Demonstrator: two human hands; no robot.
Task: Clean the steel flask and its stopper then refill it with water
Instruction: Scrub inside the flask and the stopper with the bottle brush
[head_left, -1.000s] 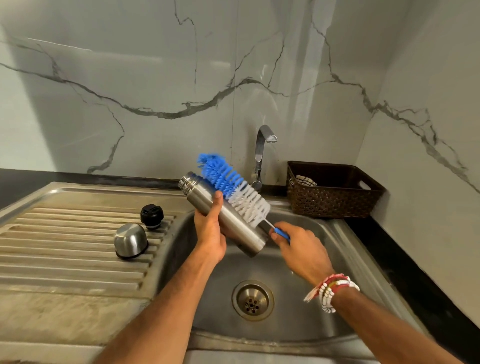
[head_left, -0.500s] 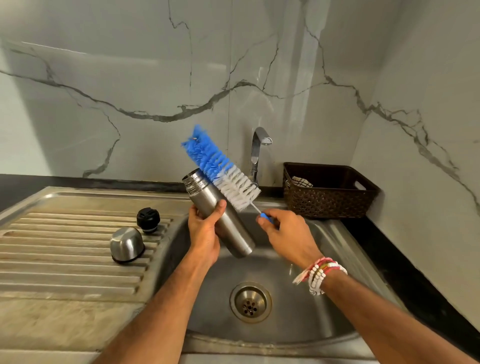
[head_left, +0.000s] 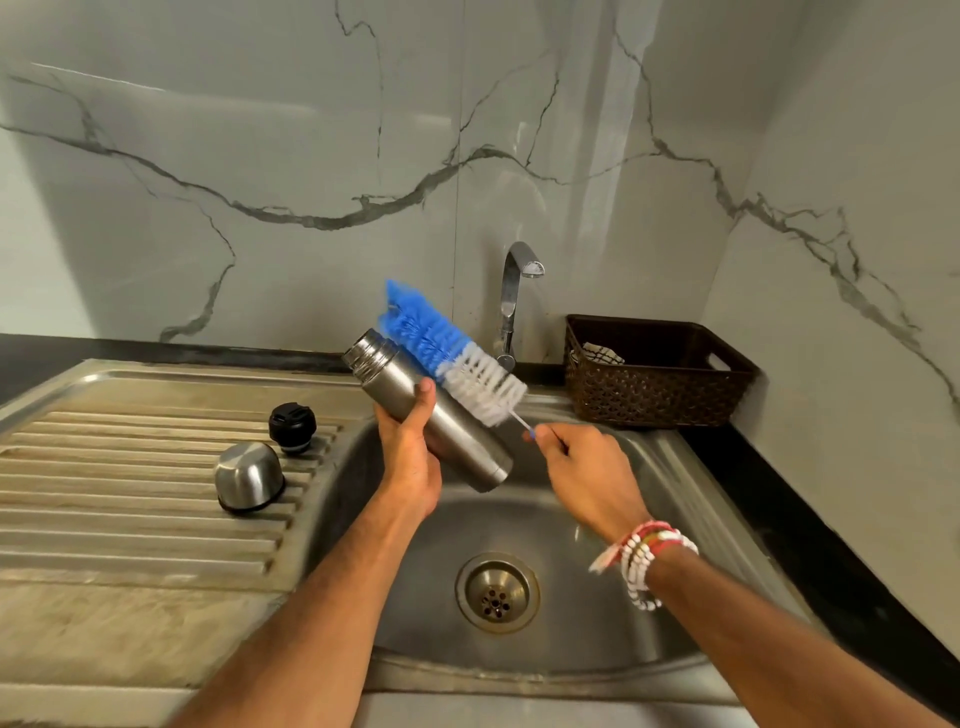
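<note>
Fingers: left hand (head_left: 410, 467) wraps steel flask (head_left: 462, 441), right hand (head_left: 587, 473) pinches bottle brush (head_left: 447, 353) handle | left of sink (head_left: 571, 639): steel cap (head_left: 249, 475), black stopper (head_left: 292, 427), apart on drainboard (head_left: 130, 519) | over sink: flask tilted, mouth up-left, bristles along its far side | right of sink: wicker basket (head_left: 654, 395)

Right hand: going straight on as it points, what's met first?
Likely the steel flask, low on its side, tilted in the left hand; the bottle brush in the right hand lies alongside. Depth unclear.
</note>
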